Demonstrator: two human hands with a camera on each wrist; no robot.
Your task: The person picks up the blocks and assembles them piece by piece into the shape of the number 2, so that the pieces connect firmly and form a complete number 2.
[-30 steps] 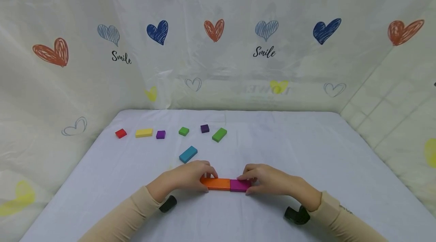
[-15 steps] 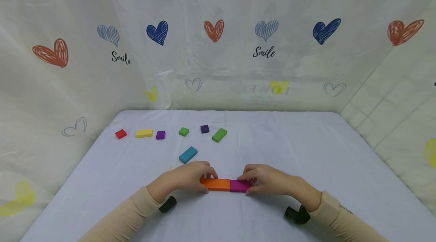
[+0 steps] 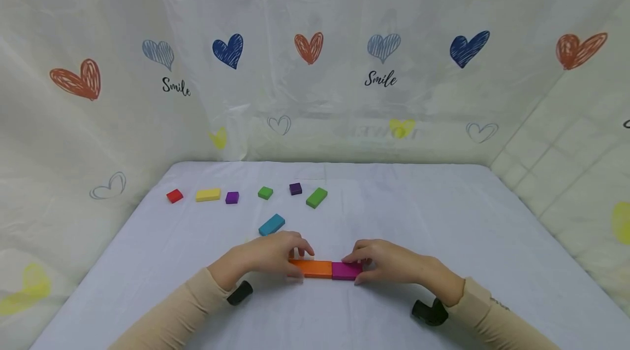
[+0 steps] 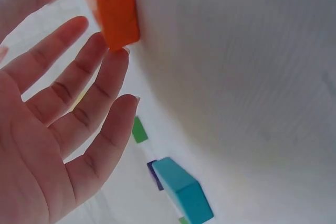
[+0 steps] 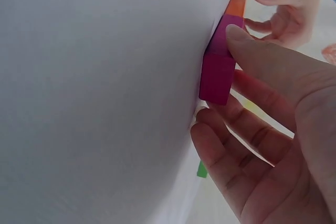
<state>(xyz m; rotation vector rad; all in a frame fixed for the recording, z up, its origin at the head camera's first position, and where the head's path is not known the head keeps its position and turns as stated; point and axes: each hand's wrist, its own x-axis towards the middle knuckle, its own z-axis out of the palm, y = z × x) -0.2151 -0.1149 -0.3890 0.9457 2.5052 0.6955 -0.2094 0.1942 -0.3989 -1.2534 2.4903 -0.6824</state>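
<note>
An orange block (image 3: 317,269) and a magenta block (image 3: 346,271) lie end to end on the white cloth, in one line. My right hand (image 3: 389,261) pinches the magenta block between thumb and fingers, as the right wrist view also shows. Around the left end of the orange block is my left hand (image 3: 273,253), its fingers loosely spread. In the left wrist view the thumb and fingers stand off the orange block's sides (image 4: 116,11), though a fingertip is close to its end and contact there is unclear. A blue block (image 3: 272,225) lies just beyond the left hand.
Farther back lie a red block (image 3: 174,196), a yellow block (image 3: 208,194), a purple block (image 3: 232,197), a small green block (image 3: 265,192), a dark purple block (image 3: 295,188) and a longer green block (image 3: 316,197). Behind the table hangs a heart-printed sheet (image 3: 334,93).
My left hand has loosened from the orange block, its thumb and fingers parting and shifting slightly left. The right hand keeps its pinch on the magenta block. The head view has tilted slightly.
</note>
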